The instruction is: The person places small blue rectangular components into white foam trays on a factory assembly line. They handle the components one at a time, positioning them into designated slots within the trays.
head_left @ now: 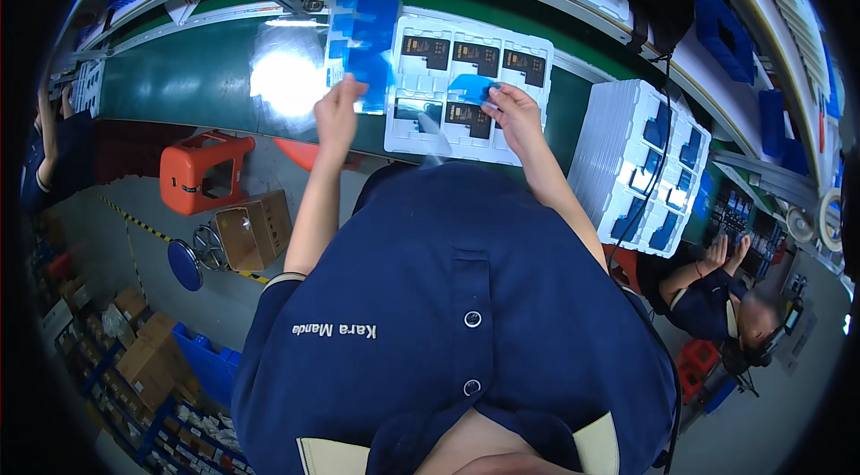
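Note:
My right hand point(515, 109) pinches a small piece of blue film point(468, 88) between thumb and fingers, above a white moulded tray point(543, 47). In the tray's pockets lie several flat black battery-like packs point(476, 56) with pale print. My left hand point(336, 114) is closed, with its fingertips at the lower part of a sheet of blue film pieces point(369, 31) left of the tray. The sheet seems gripped there, though the fingertips are slightly blurred. A blurred translucent strip point(434, 130) crosses the tray's near edge.
Clear plastic sheeting point(288, 72) glares on the green bench point(193, 81) at left. A tall stack of white trays point(618, 148) stands at right, with a black cable across it. An orange stool point(193, 172) and a cardboard box point(255, 231) stand on the floor. Another person point(717, 296) works at far right.

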A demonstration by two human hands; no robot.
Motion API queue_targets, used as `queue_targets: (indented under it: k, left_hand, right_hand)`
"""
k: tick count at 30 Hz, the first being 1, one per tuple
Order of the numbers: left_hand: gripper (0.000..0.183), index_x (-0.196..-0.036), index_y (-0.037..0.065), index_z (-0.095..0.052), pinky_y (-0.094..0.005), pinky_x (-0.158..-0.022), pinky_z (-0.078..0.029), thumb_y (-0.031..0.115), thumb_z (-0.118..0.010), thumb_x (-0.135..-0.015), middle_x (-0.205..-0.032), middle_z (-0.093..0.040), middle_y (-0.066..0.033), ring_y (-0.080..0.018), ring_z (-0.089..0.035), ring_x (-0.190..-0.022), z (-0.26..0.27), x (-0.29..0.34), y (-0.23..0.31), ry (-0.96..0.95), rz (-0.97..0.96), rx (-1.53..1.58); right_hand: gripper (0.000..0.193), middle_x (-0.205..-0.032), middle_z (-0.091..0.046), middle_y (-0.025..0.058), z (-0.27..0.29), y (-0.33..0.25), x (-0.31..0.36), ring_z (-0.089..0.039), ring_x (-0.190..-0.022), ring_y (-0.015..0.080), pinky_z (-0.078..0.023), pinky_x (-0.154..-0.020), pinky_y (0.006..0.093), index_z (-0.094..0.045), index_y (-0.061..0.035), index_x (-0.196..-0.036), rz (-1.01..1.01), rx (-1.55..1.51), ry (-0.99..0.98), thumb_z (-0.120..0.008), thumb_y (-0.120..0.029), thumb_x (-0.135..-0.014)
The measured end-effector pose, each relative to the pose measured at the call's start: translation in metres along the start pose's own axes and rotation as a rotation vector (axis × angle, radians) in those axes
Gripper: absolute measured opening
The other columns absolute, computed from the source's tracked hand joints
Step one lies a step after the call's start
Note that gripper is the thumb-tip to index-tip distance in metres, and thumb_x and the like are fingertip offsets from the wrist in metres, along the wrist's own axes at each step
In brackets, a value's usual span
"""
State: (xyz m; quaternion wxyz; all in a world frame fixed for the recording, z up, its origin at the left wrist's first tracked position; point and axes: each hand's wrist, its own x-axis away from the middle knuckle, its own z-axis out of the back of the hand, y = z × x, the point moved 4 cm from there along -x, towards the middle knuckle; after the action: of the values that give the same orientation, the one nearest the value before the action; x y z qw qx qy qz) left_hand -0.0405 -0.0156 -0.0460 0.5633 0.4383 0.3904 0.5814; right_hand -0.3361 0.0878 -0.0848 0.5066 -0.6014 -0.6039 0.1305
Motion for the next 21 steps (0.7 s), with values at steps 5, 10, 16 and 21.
queue_targets:
  k: [5,10,16,21]
  left_hand:
    - [0.036,-0.085,-0.005,-0.067,-0.0264,-0.072,-0.049,0.028,-0.054,-0.093,-0.078,-0.067,-0.009,-0.0119,-0.061,-0.074,0.036,-0.016,0.008,0.068,-0.06,0.061]
    - [0.03,-0.088,-0.006,-0.065,-0.0248,-0.073,-0.05,0.023,-0.056,-0.092,-0.079,-0.067,-0.0084,-0.0119,-0.062,-0.077,0.032,-0.017,0.016,0.085,-0.048,0.167]
    - [0.017,-0.097,-0.007,-0.062,-0.025,-0.075,-0.051,0.008,-0.059,-0.089,-0.088,-0.066,-0.0102,-0.0139,-0.064,-0.083,0.011,-0.011,0.014,0.012,-0.101,0.137]
    - [0.02,-0.105,-0.008,-0.059,-0.0238,-0.075,-0.052,0.003,-0.058,-0.088,-0.092,-0.066,-0.0121,-0.0151,-0.064,-0.085,0.005,-0.008,0.018,-0.004,-0.052,0.208]
  right_hand:
    - [0.028,-0.081,-0.063,0.001,0.045,0.038,-0.007,-0.056,-0.067,0.0065,-0.046,-0.06,0.0206,-0.063,0.0015,-0.106,0.034,0.465,0.105,-0.068,-0.003,-0.079]
    - [0.029,-0.083,-0.063,0.0026,0.053,0.053,-0.005,-0.058,-0.072,0.0068,-0.047,-0.066,0.018,-0.061,0.0043,-0.105,0.121,0.484,0.15,-0.068,0.002,-0.077]
    - [0.026,-0.084,-0.066,0.0064,0.056,0.059,-0.002,-0.061,-0.074,0.0091,-0.049,-0.069,0.0211,-0.063,0.0037,-0.099,0.234,0.499,0.183,-0.071,-0.002,-0.075]
    - [0.027,-0.084,-0.066,0.0072,0.058,0.062,-0.001,-0.061,-0.074,0.0098,-0.049,-0.069,0.0219,-0.063,0.0044,-0.099,0.242,0.525,0.17,-0.071,-0.003,-0.075]
